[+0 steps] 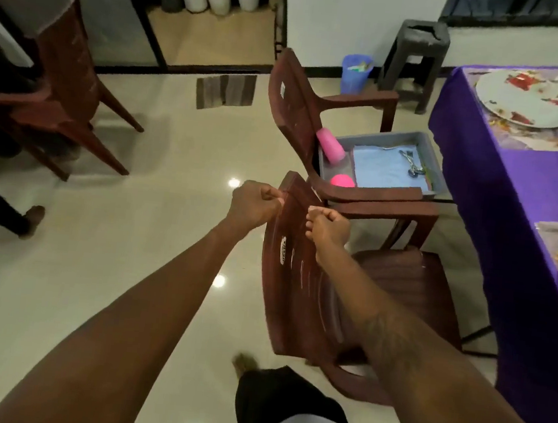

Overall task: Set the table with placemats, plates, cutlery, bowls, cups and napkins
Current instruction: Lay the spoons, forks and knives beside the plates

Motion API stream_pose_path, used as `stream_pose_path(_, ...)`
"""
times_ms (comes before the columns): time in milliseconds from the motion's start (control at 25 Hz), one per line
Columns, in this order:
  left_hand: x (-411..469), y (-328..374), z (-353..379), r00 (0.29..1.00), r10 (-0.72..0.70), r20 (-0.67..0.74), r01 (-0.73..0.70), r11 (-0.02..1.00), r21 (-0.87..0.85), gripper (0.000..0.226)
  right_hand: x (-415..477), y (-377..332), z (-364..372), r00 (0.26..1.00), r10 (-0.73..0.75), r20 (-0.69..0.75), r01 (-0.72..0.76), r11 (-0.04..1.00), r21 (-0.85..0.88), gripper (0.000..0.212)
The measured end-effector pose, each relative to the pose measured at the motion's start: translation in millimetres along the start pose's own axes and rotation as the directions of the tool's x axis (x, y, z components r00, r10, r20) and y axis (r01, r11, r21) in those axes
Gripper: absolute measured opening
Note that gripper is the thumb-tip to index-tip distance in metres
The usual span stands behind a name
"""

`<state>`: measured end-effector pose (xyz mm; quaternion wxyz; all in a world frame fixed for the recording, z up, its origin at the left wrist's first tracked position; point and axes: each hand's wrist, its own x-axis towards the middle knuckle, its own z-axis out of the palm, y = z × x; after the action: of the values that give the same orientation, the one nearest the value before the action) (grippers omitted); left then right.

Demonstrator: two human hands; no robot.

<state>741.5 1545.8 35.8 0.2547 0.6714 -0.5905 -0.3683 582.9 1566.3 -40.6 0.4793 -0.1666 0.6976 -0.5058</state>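
The left hand (pixel 256 205) and right hand (pixel 327 228) clamp curled fingers on a brown chair backrest (pixel 297 282). White, red-patterned plates (pixel 523 99) lie on floral placemats (pixel 533 138) on the purple-draped desk (pixel 497 186) (at right). A grey tray (pixel 381 137) holds pink cups (pixel 329 146), a blue napkin (pixel 382 168) and cutlery (pixel 410 159).

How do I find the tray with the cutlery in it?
Look at the table with the purple cloth on the right. Beside it stand a nearer brown chair and a farther chair, whose seat carries a grey tray. It alone holds a blue cloth, pink cups and shiny cutlery.
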Motion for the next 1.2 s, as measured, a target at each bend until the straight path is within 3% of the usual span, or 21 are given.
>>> stream_pose_path(240,126,-28,-25,0.98,0.071,0.184,-0.075,0.997,0.015,0.013,73,2,74,0.967,0.079,-0.24,-0.056,0.993,0.103,0.003)
stream_pose_path(480,217,-6,-33,0.924,0.166,0.346,-0.189,0.981,0.035,0.016,106,-37,112,0.906,0.073,-0.418,-0.016,0.99,0.139,0.014)
stream_pose_path(680,262,49,7,0.787,0.342,0.514,-0.425,0.904,0.049,0.016,135,-69,114,0.842,0.086,-0.532,0.02,0.981,0.19,0.008)
stream_pose_path(880,324,93,64,0.66,0.413,0.628,-0.546,0.838,0.022,0.019,193,-89,110,0.822,0.153,-0.548,0.015,0.957,0.29,0.017)
stream_pose_path(1200,440,156,151,0.497,0.379,0.781,-0.693,0.715,0.095,0.025,295,-131,106,0.713,0.25,-0.655,0.011,0.93,0.366,0.019)
